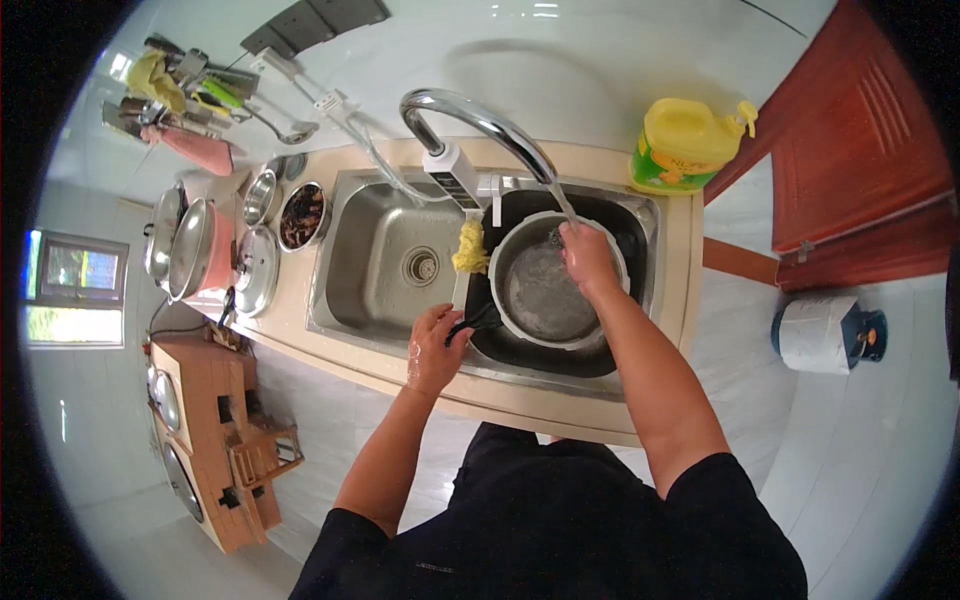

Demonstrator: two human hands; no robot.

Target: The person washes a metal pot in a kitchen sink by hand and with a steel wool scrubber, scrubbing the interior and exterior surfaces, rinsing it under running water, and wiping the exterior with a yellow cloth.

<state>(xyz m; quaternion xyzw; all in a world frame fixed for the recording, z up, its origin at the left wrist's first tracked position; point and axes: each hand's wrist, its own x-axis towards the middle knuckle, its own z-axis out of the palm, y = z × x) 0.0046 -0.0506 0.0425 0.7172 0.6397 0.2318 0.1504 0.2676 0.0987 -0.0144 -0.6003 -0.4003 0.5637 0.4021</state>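
Note:
A round metal pot with a greyish inside sits tilted in a black basin in the right bowl of the sink. Water runs from the chrome faucet onto my right hand, which holds a dark scouring pad against the pot's inner wall. My left hand grips the pot's black handle near the sink's divider. A crumpled yellow cloth hangs over the divider, beside the pot.
The left sink bowl has a drain strainer. Left of it stand a bowl of dark food, a steel lid and a pink pot. A yellow pump bottle stands behind, at the right. Utensils hang on the wall.

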